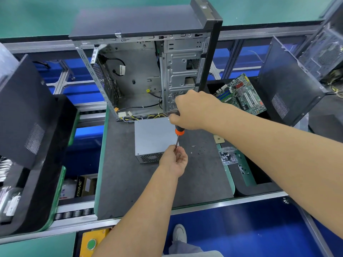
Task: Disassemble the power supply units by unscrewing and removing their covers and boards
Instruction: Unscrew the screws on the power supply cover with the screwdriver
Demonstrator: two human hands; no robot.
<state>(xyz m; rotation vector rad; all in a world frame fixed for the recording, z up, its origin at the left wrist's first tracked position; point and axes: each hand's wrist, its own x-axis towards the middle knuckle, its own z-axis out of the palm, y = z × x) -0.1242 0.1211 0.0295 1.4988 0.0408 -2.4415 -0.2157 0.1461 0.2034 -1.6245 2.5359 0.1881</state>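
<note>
A grey metal power supply unit (154, 136) lies on the dark work mat (130, 182), its mesh fan side facing me and its cables running back into the open computer case (141, 75). My right hand (193, 110) grips the orange and black handle of a screwdriver (178, 133) held upright over the unit's right edge. My left hand (174, 159) pinches the lower end of the screwdriver shaft near the tip. The tip itself is hidden by my fingers.
A green motherboard (241, 93) leans at the right behind a black side panel (289, 84). A clear bag of screws (228, 156) and loose screws (196, 150) lie on the mat's right. Another black case (24, 115) stands at the left.
</note>
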